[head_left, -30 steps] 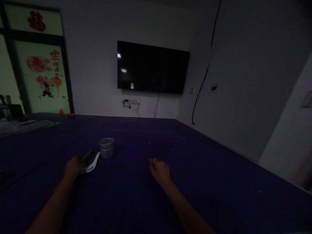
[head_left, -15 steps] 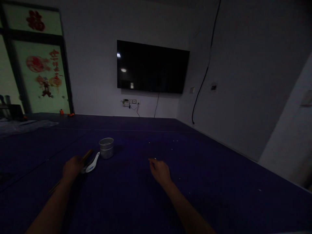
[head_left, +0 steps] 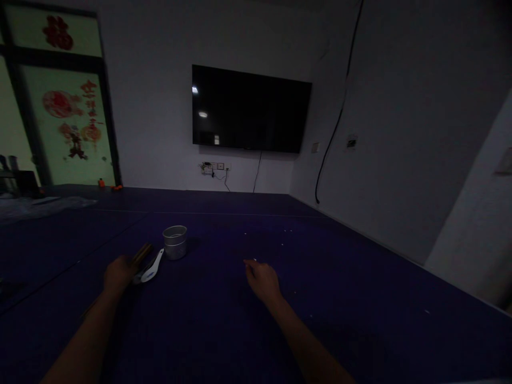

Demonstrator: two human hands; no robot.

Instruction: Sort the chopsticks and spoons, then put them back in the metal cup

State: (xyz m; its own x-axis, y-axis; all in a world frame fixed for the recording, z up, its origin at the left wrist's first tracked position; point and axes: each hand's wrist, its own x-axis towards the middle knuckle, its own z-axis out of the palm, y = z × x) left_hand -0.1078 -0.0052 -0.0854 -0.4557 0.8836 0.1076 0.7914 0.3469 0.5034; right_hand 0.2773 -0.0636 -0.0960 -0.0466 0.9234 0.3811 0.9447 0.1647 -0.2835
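My left hand (head_left: 120,274) is closed around thin brown wooden sticks that look like chopsticks (head_left: 143,252); their far ends poke out ahead of the fingers, close together. Beside that hand lies a white porcelain spoon (head_left: 152,272) with a blue mark in its bowl, its handle pointing toward a silver metal cup (head_left: 175,244). A darker, shiny utensil partly shows between spoon and hand, too dim to name. My right hand (head_left: 262,278) rests on the dark blue tabletop (head_left: 208,320), fingers curled together. Anything inside them is hidden; a tiny white bit shows at the fingertips.
Small white bits (head_left: 282,245) are scattered to the right. Crumpled clear plastic (head_left: 48,207) lies at the far left, and small orange objects (head_left: 101,183) stand near the door. A television (head_left: 250,109) hangs on the far wall; a black cable (head_left: 332,138) runs down the right wall.
The brown sticks in my left hand have shifted slightly, and a second one now shows next to the first. My right hand, the spoon and the cup stay where they were.
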